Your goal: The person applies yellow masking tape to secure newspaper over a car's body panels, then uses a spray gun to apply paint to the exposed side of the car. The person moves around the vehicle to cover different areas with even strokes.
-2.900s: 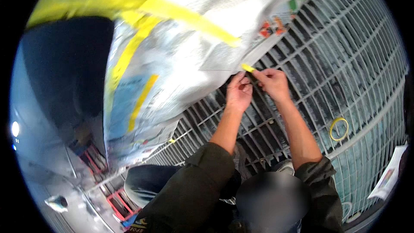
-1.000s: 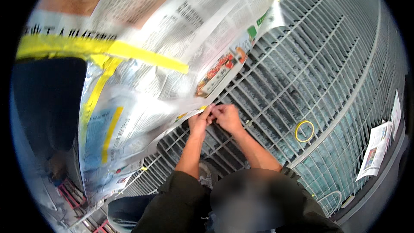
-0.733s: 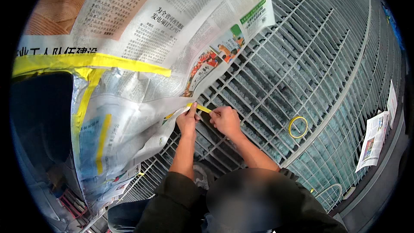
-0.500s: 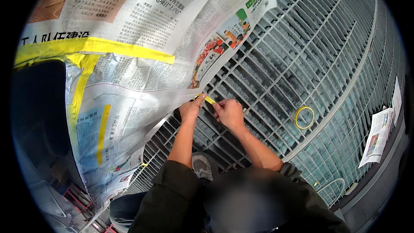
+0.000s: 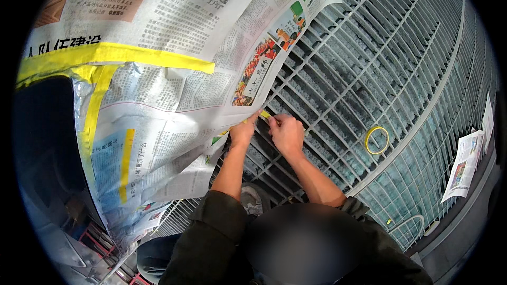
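Observation:
My left hand (image 5: 243,131) is closed in a pinch at the newspaper sheet's (image 5: 174,95) edge, where a short strip of yellow masking tape (image 5: 265,115) begins. Just to the right, my right hand (image 5: 288,134) is closed on the other end of that strip, fingers curled and thumb pressed to it. The strip spans the small gap between both hands. Long yellow tape bands (image 5: 153,57) hold the sheets together and run along the edge of a dark, glossy panel (image 5: 47,137) at the left. My left palm and fingertips are partly hidden.
Below lies a metal floor grating (image 5: 338,74). A yellow tape roll (image 5: 376,140) rests on it, right of my hands. Farther right are loose newspaper pieces (image 5: 465,166) and a curved metal handle (image 5: 409,224). My shoe (image 5: 253,200) shows beneath my forearms.
Both hands have shifted slightly right, still holding the tape strip. The newspaper's lower edge has swung out to the right, now covering more of the grating by my left forearm.

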The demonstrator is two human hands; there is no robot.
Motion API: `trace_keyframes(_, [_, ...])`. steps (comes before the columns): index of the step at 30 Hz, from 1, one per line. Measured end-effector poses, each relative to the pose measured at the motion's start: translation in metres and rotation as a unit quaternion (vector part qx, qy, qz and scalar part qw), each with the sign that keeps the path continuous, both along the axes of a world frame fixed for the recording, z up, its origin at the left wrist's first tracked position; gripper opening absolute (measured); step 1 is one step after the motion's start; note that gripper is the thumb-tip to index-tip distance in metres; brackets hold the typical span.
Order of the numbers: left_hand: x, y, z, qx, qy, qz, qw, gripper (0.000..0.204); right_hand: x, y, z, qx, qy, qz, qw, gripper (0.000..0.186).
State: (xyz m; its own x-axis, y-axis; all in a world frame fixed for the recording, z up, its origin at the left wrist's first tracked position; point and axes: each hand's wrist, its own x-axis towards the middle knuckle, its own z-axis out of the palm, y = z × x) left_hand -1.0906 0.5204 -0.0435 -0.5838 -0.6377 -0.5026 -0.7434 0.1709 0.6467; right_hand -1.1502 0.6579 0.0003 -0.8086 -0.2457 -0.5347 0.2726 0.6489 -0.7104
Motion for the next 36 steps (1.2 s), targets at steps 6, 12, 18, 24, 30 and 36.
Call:
trace_keyframes(6, [0.0, 0.007, 0.004, 0.013, 0.093, 0.027, 0.995, 0.041, 0.019, 0.021, 0.027, -0.045, 0.098, -0.044, 0.993, 0.024])
trace_keyframes(12, [-0.006, 0.005, 0.018, 0.072, 0.032, 0.061, 0.995, 0.038, 0.011, -0.012, -0.006, -0.358, -0.415, -0.213, 0.808, 0.036])
trace_keyframes(18, [0.001, -0.003, 0.012, 0.094, 0.021, 0.039, 0.995, 0.037, 0.0, -0.027, -0.007, -0.435, -0.535, -0.275, 0.67, 0.014])
trace_keyframes(24, [0.0, 0.003, 0.024, 0.041, 0.004, -0.021, 0.999, 0.03, -0.007, -0.031, -0.02, -0.424, -0.543, -0.263, 0.675, 0.017])
trace_keyframes(30, [0.002, 0.019, 0.034, 0.033, 0.025, 0.029, 0.999, 0.035, -0.008, -0.032, -0.02, -0.404, -0.527, -0.258, 0.702, 0.013])
trace_keyframes(36, [0.003, 0.012, 0.024, -0.014, -0.01, 0.066, 0.998, 0.035, -0.006, -0.037, -0.015, -0.38, -0.519, -0.264, 0.719, 0.01])
